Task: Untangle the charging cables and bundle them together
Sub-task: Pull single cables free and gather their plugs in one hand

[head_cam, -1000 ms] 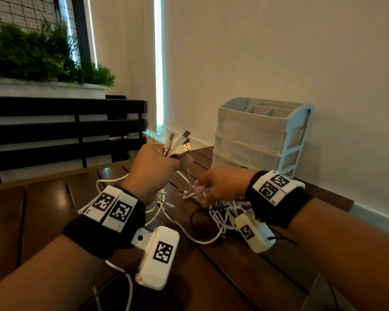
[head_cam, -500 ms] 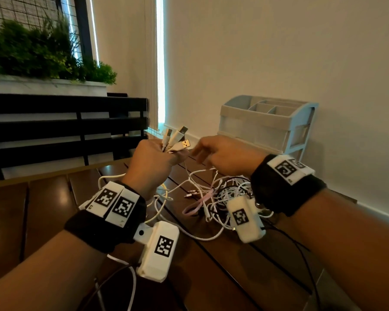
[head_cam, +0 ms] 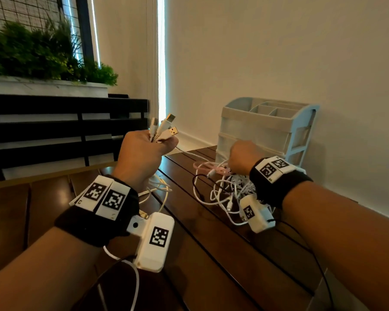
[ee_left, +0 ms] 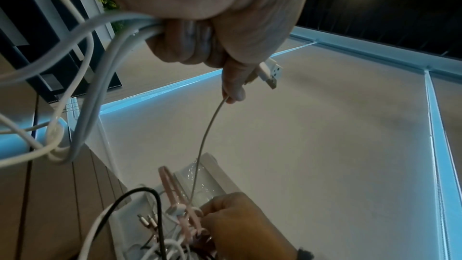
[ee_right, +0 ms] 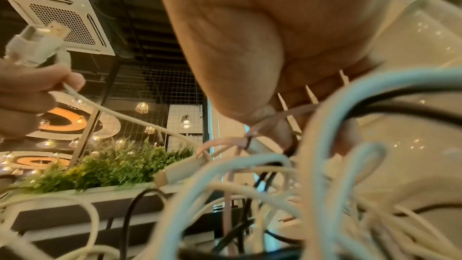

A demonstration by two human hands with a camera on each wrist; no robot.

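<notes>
Head view: left hand (head_cam: 144, 151) grips three freed plugs (head_cam: 164, 129) above the table (head_cam: 211, 254), while right hand (head_cam: 243, 157) digs into the tangle (head_cam: 225, 191) beside the organizer (head_cam: 267, 131). Left wrist view: one white cable (ee_left: 202, 145) runs taut from fist to pile. Right wrist view: fingers pinch a pink cable (ee_right: 282, 116); most untangling, and all bundling, seems left.

Cable tangle (head_cam: 225, 189) on table (head_cam: 211, 254), seemingly before organizer (head_cam: 265, 131).

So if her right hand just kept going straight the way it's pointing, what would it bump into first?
Most likely the drawer organizer. The right hand holds the pink cable just in front of its lower drawers and points toward them; the depth between them is hard to judge.
</notes>
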